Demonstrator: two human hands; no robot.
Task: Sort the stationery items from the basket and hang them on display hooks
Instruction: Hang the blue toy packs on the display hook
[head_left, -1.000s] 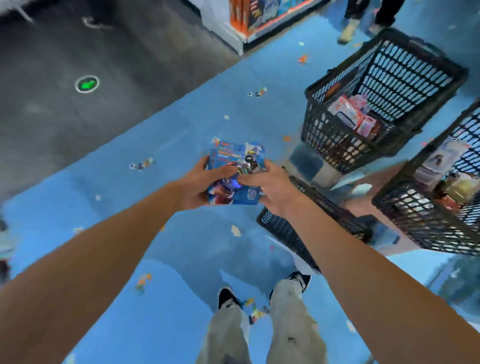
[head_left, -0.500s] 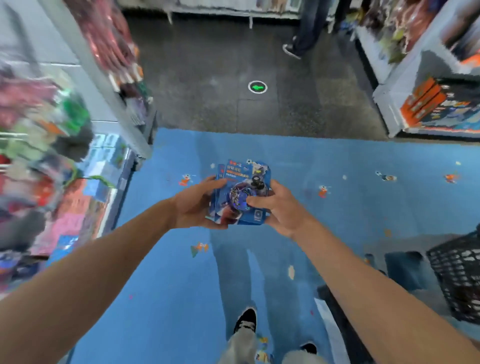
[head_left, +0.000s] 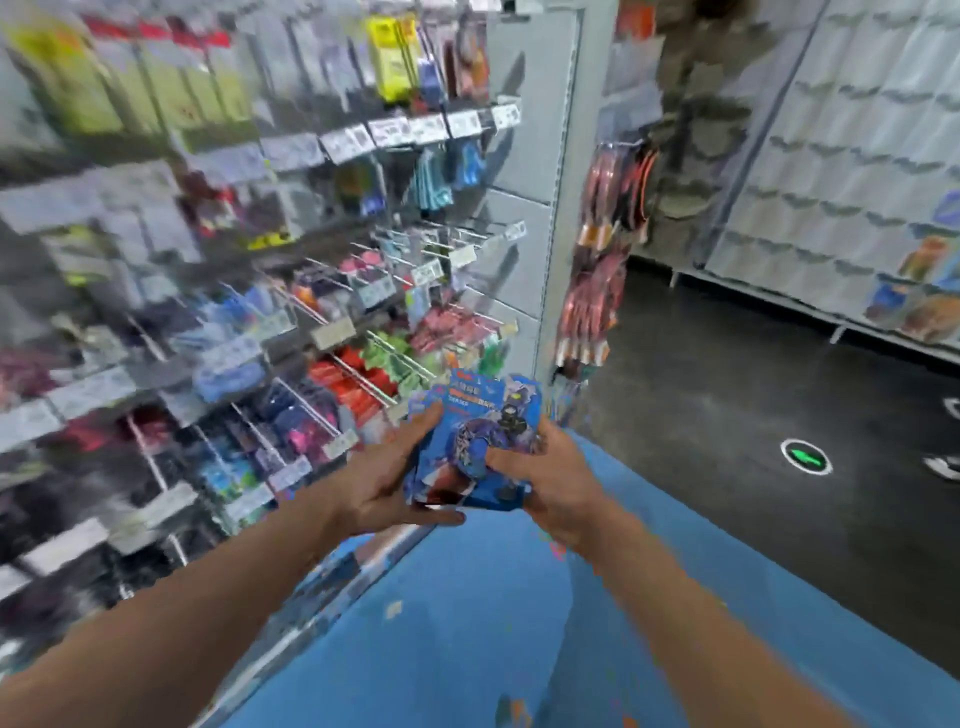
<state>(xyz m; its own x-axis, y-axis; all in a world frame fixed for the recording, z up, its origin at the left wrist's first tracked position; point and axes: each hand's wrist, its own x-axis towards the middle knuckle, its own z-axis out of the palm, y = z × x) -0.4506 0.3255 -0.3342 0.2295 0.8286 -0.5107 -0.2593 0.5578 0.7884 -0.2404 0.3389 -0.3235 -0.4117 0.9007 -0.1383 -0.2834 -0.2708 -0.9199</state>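
Two bare forearms reached in from the bottom corners of the frame and met just below centre. There the left hand (head_left: 387, 480) gripped the left edge of a small stack of blue carded packs (head_left: 475, 441), fingers curled beneath it. The right hand (head_left: 553, 486) clasped the right edge with its thumb pressed across the printed front. The stack stood nearly upright between the two hands, over the blue floor (head_left: 467, 649). Its top edge was level with the lower display hooks (head_left: 363, 382) just to its left.

Those metal hooks jutted from a rack filling the left half of the frame, hung with red, green and blue packets. Motion blur smeared most of them beyond telling. Strips of red packets (head_left: 592, 291) dangled at the rack's end post, above and right of the stack. Farther right lay dark flooring (head_left: 727, 415) with a round green arrow marker (head_left: 806, 457). A white slatted wall panel (head_left: 857, 156) stood in the upper right.
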